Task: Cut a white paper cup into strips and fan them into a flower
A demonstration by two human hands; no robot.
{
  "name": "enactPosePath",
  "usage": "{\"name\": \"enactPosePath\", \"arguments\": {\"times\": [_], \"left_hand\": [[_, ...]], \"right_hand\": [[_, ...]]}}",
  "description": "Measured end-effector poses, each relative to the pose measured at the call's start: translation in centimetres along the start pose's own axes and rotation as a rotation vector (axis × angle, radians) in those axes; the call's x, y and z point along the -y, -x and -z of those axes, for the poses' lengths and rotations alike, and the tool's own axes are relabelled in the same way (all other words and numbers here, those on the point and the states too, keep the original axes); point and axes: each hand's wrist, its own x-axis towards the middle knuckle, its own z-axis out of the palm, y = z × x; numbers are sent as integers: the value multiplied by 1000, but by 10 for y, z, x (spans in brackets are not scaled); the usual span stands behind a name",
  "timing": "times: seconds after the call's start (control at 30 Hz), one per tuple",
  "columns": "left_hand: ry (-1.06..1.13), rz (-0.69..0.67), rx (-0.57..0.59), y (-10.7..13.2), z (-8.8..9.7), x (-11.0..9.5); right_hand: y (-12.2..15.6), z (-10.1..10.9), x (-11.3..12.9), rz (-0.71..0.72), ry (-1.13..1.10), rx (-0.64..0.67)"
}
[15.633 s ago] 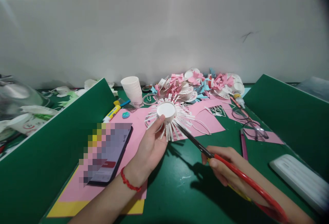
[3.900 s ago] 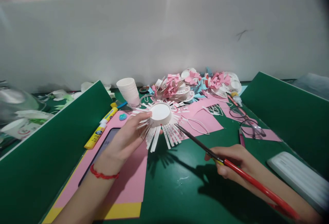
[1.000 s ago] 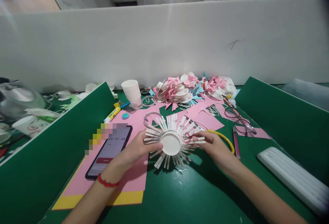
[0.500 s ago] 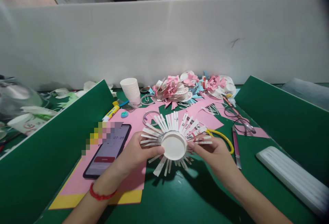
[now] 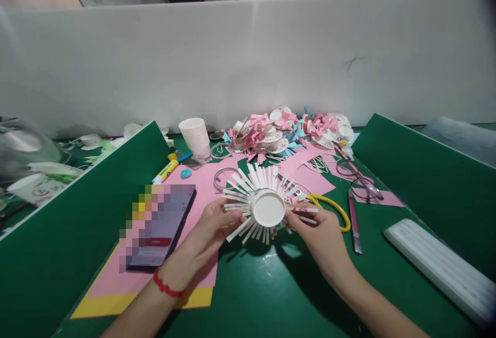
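Observation:
A white paper cup (image 5: 268, 209), its wall cut into many narrow strips that fan outward, is held above the green table with its round base facing me. My left hand (image 5: 217, 224) pinches strips on the cup's left side, thumb near the base. On the opposite side my right hand (image 5: 315, 229) grips strips between thumb and fingers. Some strips carry red print. Behind the right hand lie scissors with yellow handles (image 5: 336, 208), partly covered by the strips.
A phone (image 5: 165, 229) rests on pink and yellow paper (image 5: 194, 296) at left. Farther back are stacked cups (image 5: 195, 136), a glue stick (image 5: 166, 170) and a heap of cut-paper flowers (image 5: 267, 134). Right: glasses (image 5: 366, 189), a craft knife (image 5: 354, 221), a white case (image 5: 437, 271). Green dividers (image 5: 434, 172) flank the table.
The cup has turned and tilted slightly, its base shifting a little right and up. My left hand has moved its hold along the strips; my right hand keeps its grip.

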Motion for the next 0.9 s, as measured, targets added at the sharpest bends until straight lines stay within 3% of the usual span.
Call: {"name": "enactPosePath", "arguments": {"times": [0.13, 0.2, 0.33, 0.53, 0.7, 0.9], "left_hand": [[-30, 13, 8, 0, -6, 9], [-72, -19, -45, -2, -6, 13], [-231, -121, -165, -4, -2, 15], [-410, -211, -168, -2, -2, 11], [-391, -84, -83, 4, -5, 6], [-373, -66, -61, 8, -7, -1]], "right_hand": [[-3, -2, -2, -3, 19, 17], [-5, -1, -4, -28, 0, 44], [-10, 3, -12, -200, -181, 109], [-14, 5, -19, -423, -445, 126], [-18, 9, -16, -318, -326, 14], [-25, 16, -12, -178, -174, 40]]}}
